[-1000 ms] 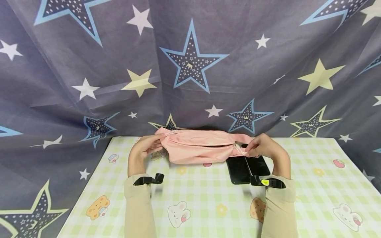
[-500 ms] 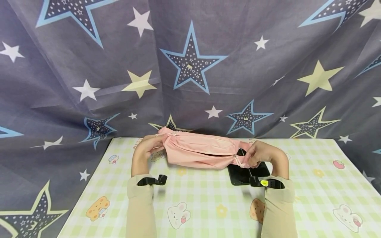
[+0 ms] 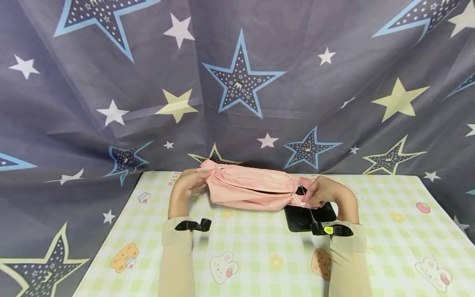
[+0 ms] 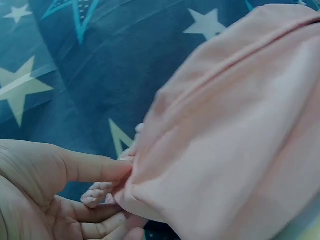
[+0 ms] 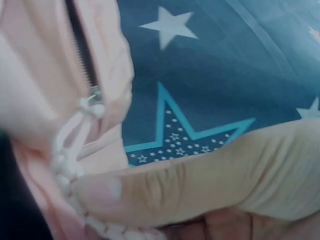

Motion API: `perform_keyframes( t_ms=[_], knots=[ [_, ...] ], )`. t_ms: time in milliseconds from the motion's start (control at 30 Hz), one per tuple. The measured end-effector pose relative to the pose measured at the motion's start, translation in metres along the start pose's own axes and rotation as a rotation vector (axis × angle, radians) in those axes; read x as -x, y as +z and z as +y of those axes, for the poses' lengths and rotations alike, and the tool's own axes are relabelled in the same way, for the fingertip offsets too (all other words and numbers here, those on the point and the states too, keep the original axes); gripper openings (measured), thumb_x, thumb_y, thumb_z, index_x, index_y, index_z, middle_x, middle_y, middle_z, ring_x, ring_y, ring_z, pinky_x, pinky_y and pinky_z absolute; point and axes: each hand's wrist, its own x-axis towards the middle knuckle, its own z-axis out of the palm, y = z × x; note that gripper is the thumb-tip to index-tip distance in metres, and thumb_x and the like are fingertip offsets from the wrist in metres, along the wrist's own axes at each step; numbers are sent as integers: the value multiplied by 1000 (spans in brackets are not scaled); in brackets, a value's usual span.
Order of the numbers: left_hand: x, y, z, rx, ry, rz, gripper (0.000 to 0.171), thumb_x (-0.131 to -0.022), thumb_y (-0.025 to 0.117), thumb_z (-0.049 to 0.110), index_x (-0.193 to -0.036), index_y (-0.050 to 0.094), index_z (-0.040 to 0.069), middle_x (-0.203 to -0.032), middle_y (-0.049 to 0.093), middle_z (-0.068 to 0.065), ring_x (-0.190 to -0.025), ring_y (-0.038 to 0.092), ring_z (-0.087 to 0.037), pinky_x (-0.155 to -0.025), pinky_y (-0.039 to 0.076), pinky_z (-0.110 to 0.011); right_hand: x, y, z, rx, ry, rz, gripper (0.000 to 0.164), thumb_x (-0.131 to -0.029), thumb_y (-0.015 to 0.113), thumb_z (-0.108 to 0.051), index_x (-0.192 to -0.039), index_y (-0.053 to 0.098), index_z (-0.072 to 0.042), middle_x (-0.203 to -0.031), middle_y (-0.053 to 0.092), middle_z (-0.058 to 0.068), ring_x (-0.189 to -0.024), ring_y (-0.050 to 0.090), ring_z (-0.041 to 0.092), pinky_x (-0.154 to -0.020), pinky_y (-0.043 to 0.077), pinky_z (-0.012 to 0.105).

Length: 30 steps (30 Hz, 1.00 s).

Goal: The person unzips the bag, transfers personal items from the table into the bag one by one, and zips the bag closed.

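Note:
A pink waist bag (image 3: 248, 187) is stretched between both hands near the back of the table. My left hand (image 3: 187, 183) pinches its left end; a braided cord (image 4: 95, 194) shows beside the thumb. At the other end, my right hand (image 3: 326, 192) pinches the bag's narrow end, the thumb pressing on a braided zipper-pull cord (image 5: 64, 172). That cord hangs from a metal zipper slider (image 5: 94, 95), and a dark gap runs along the zipper beyond it. Most fingers of the right hand are hidden.
Two flat black phone-like slabs lie side by side under the bag's right end, the left slab (image 3: 297, 220) and the right slab (image 3: 326, 211), partly covered. A checked tablecloth (image 3: 259, 243) covers the table. A star-printed curtain (image 3: 237, 136) hangs directly behind.
The bag's right end has come down and nearer with the right hand, covering more of the black slabs. The left hand has shifted slightly rightward with the left end. Both hands keep their hold.

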Motion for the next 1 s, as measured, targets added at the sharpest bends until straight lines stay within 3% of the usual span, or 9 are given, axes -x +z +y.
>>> perform_keyframes(
  t_ms=[167,233,400,500,600,733,900,1000],
  knots=[
    [6,8,1,0,27,56,36,-96,67,14,-123,57,-7,-75,60,7,-69,59,-4,-71,57,-20,-3,5,-6,44,-30,-7,10,-72,73,10,-80,75,6,-60,61,-3,-54,51,10,-53,46,24],
    [12,12,1,-32,56,102,37,-95,65,13,-123,56,-9,-83,60,1,-73,58,-9,-68,55,-20,-3,7,-8,38,-39,-25,9,-72,75,11,-80,75,7,-59,61,-2,-54,51,11,-53,46,24],
    [30,26,3,-117,125,330,61,-89,62,13,-144,46,-7,-124,57,-22,-104,57,-27,-88,52,-30,-1,10,-11,57,-82,-29,9,-72,77,11,-79,74,6,-57,57,-4,-52,49,10,-50,43,21],
    [42,38,6,-61,154,427,54,-89,63,12,-139,51,-4,-120,59,-19,-104,58,-27,-89,52,-31,2,11,-11,68,-101,-11,8,-73,77,11,-78,74,6,-56,53,-5,-51,46,9,-49,40,20],
    [51,51,7,78,158,380,33,-92,65,10,-122,59,-4,-91,64,-8,-77,62,-16,-66,53,-23,2,11,-11,74,-111,-8,9,-73,78,12,-77,73,5,-55,52,-5,-51,46,8,-49,40,21],
    [61,69,5,194,92,209,13,-95,64,10,-102,64,-2,-67,64,2,-54,61,-4,-51,53,-16,1,10,-14,127,-121,-13,9,-72,77,11,-76,74,2,-56,53,-6,-52,47,8,-50,41,20],
    [70,93,-2,165,13,49,18,-97,61,12,-97,71,-3,-72,76,-7,-55,71,-7,-55,59,-18,1,8,-21,183,-138,-23,9,-72,77,9,-76,74,1,-56,53,-6,-52,47,8,-52,42,21],
    [73,106,-8,108,-19,-2,23,-97,62,16,-97,74,-4,-79,78,-13,-55,72,-9,-51,57,-18,2,7,-25,198,-127,-32,9,-73,77,8,-75,73,0,-55,52,-7,-52,47,8,-52,41,22]
  ],
)
